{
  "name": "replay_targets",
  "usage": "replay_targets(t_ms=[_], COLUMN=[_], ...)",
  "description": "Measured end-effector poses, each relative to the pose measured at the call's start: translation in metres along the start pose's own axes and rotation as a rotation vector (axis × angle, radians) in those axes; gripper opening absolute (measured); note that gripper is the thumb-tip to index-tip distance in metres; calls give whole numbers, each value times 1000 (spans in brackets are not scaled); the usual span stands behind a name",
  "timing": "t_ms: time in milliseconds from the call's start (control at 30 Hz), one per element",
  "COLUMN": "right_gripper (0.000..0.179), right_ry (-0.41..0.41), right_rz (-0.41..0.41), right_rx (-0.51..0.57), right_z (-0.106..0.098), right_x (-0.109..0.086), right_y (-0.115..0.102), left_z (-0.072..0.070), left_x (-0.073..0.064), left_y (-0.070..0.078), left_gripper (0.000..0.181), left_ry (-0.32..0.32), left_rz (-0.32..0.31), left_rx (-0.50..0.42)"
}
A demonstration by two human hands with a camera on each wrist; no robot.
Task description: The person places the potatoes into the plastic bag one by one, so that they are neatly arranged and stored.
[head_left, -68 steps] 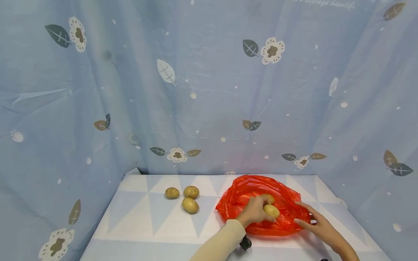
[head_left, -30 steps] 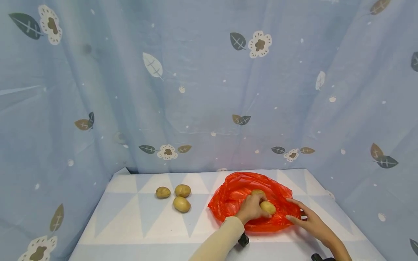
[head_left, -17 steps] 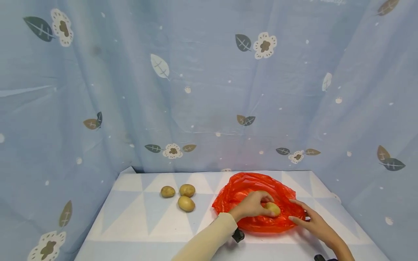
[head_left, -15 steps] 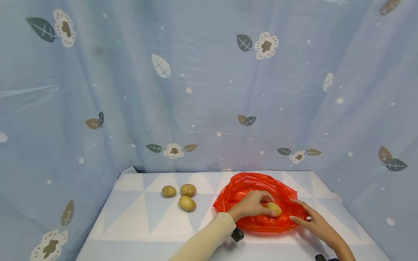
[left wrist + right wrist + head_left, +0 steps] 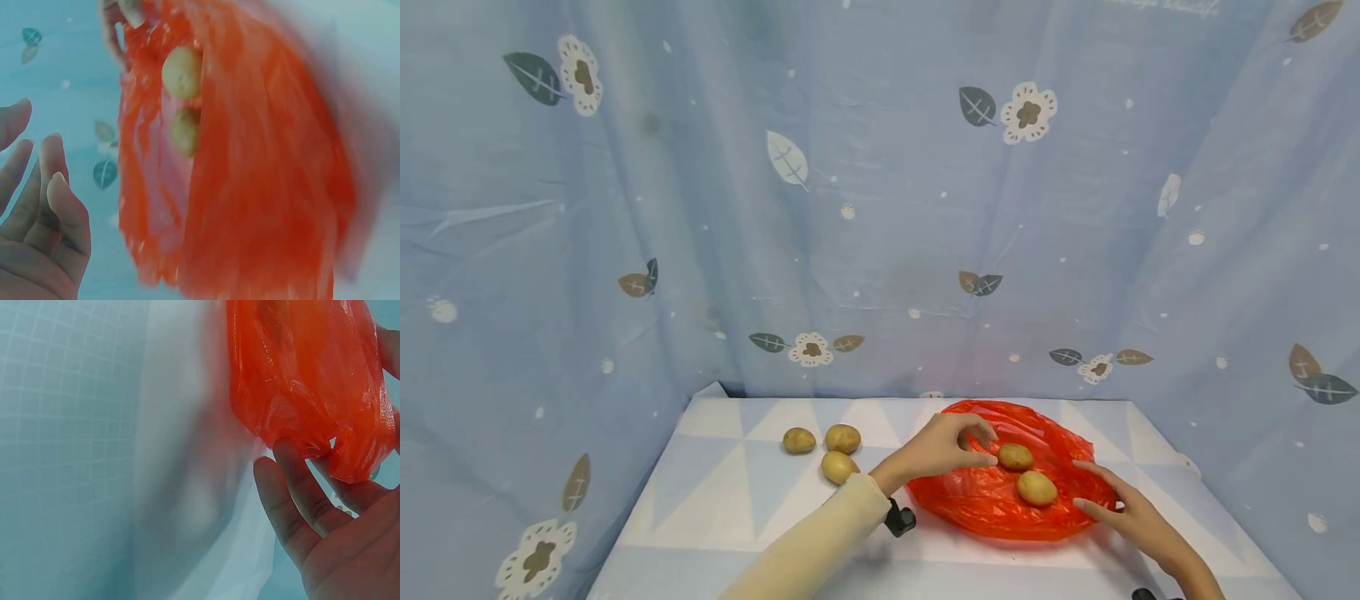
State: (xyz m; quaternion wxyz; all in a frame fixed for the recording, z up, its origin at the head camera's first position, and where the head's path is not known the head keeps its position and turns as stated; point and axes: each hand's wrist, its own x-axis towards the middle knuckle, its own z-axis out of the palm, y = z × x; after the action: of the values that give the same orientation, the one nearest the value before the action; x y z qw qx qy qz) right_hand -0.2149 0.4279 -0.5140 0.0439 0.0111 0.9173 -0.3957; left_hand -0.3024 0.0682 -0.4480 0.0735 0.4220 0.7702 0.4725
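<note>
the left hand [image 5: 938, 446], grip wide, hovered over the red plastic bag [image 5: 985, 507], where two potatoes [image 5: 1037, 488] lay at the frame's lower right, while the right hand [image 5: 1133, 518] held the bag's edge.

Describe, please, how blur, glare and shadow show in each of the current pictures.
Head view: fairly sharp, small glints on the red bag; left wrist view: bluish cast, the bag's right-hand edge blurred, left fingers clearer; right wrist view: bluish, a soft dark shadow on the table beside the bag.
</note>
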Motion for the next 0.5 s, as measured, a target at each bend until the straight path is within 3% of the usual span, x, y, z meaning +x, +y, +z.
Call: replay_targets(t_ms=[200,500], right_gripper=[70,69], right_ry=[-6,-10], right_rz=[-1,-15], right_rx=[-5,-23], right_z=[-2,0], right_x=[-2,-1], right_y=[-1,-5], left_z=[-32,-61], left_x=[-18,-46], left_y=[-5,-12], left_gripper=[25,26], left_ry=[21,68], left_rz=[24,-30], left_rx=[12,39])
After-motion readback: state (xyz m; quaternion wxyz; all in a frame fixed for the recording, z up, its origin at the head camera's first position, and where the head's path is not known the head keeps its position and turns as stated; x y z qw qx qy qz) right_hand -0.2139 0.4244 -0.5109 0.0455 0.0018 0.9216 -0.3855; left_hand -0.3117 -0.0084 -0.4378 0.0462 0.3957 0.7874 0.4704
